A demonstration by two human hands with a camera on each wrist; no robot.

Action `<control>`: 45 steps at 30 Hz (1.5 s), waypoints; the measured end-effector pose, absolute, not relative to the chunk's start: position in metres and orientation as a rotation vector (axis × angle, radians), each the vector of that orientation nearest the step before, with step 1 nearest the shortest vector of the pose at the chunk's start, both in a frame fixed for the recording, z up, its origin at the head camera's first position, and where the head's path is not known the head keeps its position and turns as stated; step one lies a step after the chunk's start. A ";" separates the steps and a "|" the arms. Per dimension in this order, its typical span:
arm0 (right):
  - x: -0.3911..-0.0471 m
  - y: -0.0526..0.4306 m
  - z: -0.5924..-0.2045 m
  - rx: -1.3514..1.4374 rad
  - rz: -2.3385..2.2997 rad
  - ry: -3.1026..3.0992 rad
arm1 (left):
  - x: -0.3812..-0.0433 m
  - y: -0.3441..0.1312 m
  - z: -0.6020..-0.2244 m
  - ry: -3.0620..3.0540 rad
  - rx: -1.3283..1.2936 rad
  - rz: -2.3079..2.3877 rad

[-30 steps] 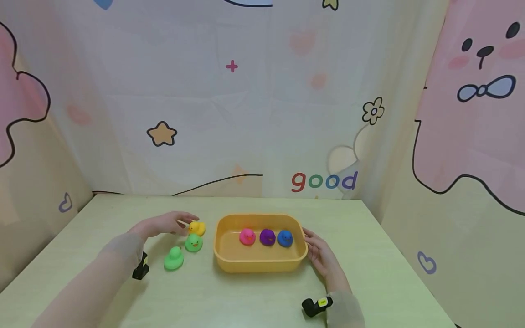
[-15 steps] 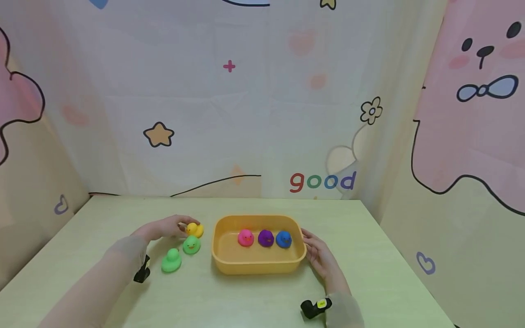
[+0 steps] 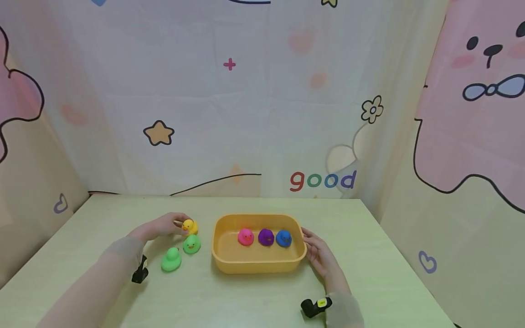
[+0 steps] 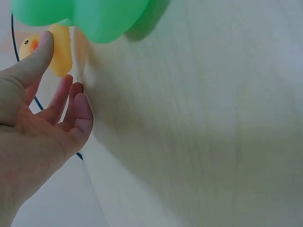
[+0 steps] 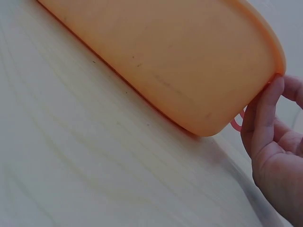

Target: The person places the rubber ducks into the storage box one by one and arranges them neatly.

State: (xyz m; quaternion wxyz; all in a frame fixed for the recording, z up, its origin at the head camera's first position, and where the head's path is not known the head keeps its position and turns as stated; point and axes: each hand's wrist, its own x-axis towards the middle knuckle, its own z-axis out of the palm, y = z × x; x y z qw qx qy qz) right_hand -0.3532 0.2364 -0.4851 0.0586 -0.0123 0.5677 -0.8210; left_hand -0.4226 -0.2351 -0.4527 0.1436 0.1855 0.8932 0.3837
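Note:
My left hand [image 3: 166,224] pinches a yellow rubber duck [image 3: 190,227] between thumb and fingers, at the left of the table. In the left wrist view the thumb [image 4: 40,56] crosses in front of the yellow duck [image 4: 61,52], and the other fingertips lie below it. A green rubber duck [image 3: 192,244] sits just in front of the yellow one, and another green duck [image 3: 171,260] is nearer me. With its fingers against the right end of an orange-yellow plastic basket [image 3: 258,268], my right hand [image 3: 321,255] touches the wall near the rim [image 5: 279,52].
Inside the basket, a pink duck [image 3: 246,237], a purple duck [image 3: 266,237] and a blue duck [image 3: 284,238] stand in a row. Behind the pale wooden table [image 3: 262,300] hangs a printed cloth backdrop [image 3: 213,127]; similar cloth lines both sides.
My left fingers have come round the yellow duck, which has shifted a little left and turned. The right hand, basket and green ducks stay where they were.

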 end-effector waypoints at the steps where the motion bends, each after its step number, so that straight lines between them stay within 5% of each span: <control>1: -0.353 0.237 -0.485 -0.044 -2.480 1.730 | -0.423 -0.237 -0.453 2.572 0.526 1.126; 21: -0.354 0.236 -0.481 0.034 -2.509 1.654 | -0.406 -0.250 -0.448 2.244 0.184 1.794; 45: -0.355 0.238 -0.480 -0.006 -2.454 1.658 | -0.388 -0.237 -0.438 2.043 0.157 2.021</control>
